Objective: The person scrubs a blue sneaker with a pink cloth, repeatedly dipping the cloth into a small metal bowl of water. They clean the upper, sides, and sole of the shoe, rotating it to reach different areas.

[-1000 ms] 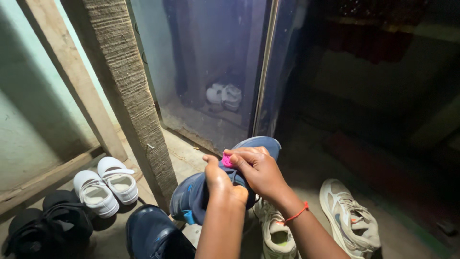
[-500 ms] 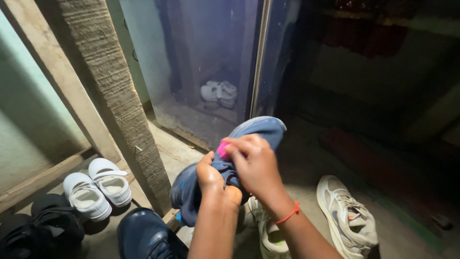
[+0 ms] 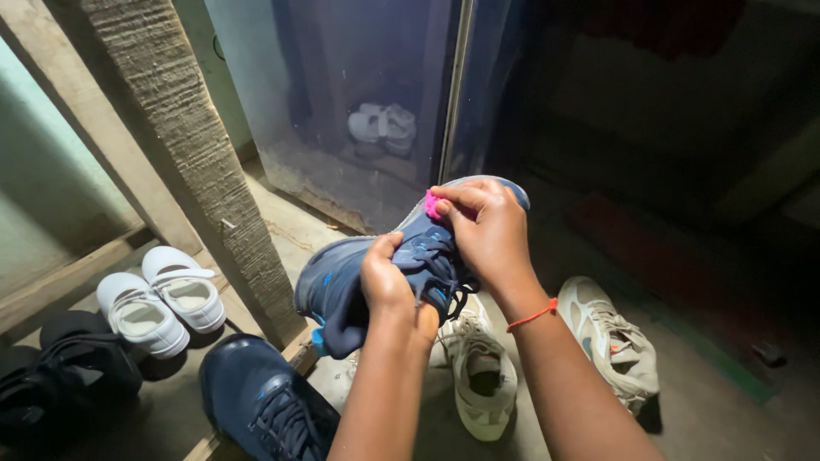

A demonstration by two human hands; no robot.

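Observation:
A dark blue lace-up shoe is held in the air in front of me, toe pointing away. My left hand grips it around the middle, over the laces. My right hand presses a small pink object against the shoe's toe end; most of that pink object is hidden under my fingers. A thin red band circles my right wrist.
A matching dark blue shoe lies on the floor below. Two beige sneakers sit to the right, a white pair and black shoes to the left. A rough wooden post and a glass door stand ahead.
Both hands have lifted the blue shoe higher and turned it, so its laces show. My right hand with the pink object has slid toward the toe.

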